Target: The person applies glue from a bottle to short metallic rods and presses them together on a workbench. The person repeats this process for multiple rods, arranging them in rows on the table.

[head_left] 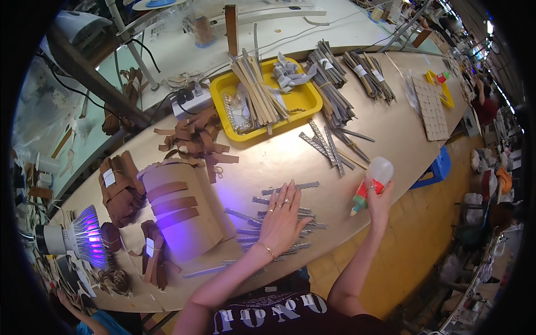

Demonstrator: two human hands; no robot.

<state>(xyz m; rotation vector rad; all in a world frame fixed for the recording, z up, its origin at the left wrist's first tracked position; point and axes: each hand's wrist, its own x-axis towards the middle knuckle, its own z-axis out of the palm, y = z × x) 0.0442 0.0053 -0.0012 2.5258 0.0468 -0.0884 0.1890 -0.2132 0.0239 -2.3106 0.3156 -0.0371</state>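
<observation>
My left hand (282, 221) lies flat with fingers stretched out over a spread of narrow grey strips (306, 186) on the table. Parts of these strips are hidden beneath the palm and forearm. In my right hand (378, 198) is a squeeze bottle (381, 169), clear at its rounded base, with a red band and a green cap. It is tilted, its nozzle pointing down and left near the table's front edge. Left of the strips stands a tan curved form (181, 234) with several brown strips laid across it, lit purple by a lamp (89, 237).
A yellow tray (268, 132) behind the strips holds beige strips and grey ribbon. Bundled grey strips (335, 103) lie to its right. Brown strip bundles (120, 192) sit at left. A power strip (192, 101) with cables is behind. A blue crate (432, 169) stands beyond the table's right edge.
</observation>
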